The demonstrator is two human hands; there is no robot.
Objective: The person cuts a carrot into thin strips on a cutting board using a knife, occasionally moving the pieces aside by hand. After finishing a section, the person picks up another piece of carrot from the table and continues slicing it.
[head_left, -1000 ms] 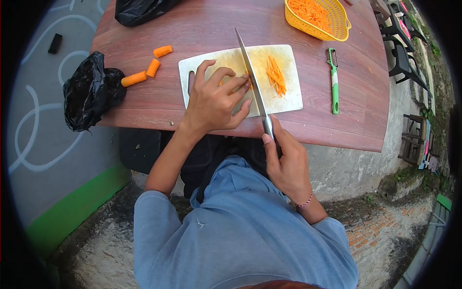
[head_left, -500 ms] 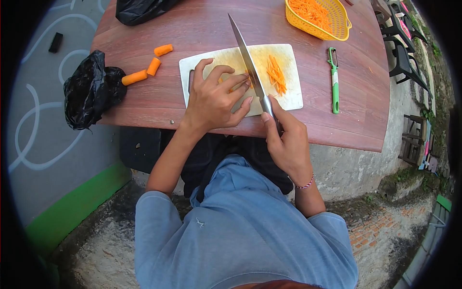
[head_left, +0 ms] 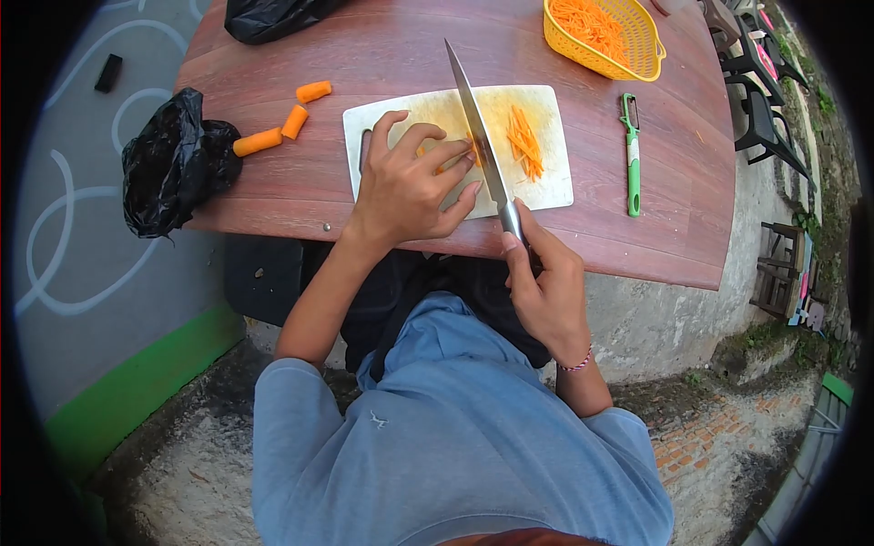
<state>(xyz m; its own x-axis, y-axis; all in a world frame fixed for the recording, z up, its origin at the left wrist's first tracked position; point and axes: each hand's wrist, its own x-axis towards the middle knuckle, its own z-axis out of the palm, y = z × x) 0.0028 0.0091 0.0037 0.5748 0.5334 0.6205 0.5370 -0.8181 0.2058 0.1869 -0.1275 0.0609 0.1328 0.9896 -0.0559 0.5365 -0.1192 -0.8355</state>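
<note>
A white cutting board lies near the table's front edge. Over its left half my left hand is bent, its fingertips holding down orange carrot that is mostly hidden beneath them. My right hand is closed around the handle of a long kitchen knife. The blade points away from me and stands on the board just right of my left fingertips. To the right of the blade, a small pile of carrot strips rests on the board.
Three carrot chunks lie left of the board, beside a black plastic bag. Another black bag is at the back. A yellow basket holds shredded carrot. A green-handled peeler lies on the wooden table.
My right hand and the knife have drawn slightly toward me, the blade's tip shifting down and right. My left hand stays at the same place on the board.
</note>
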